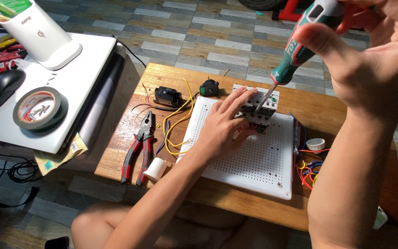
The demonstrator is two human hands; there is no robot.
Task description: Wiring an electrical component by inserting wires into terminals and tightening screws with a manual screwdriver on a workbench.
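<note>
1. While the left hand lies flat on the white perforated board, its fingers reach forward and touch the grey breaker block mounted at the board's far edge; this grip is loose, steadying and not closed around anything.
2. Raised near the camera, the right hand has its grip closed firmly around the green and red handle of a screwdriver, whose metal shaft slants down and to the left, with its tip at the top of the breaker block.
3. Board and block rest on a low wooden surface.
4. Left of the board lie red-handled pliers, loose yellow wires, a small white plug and a black component.
5. Right of the board sits a tangle of coloured wires.
6. Farther left, a roll of black tape lies on a closed white laptop.
</note>
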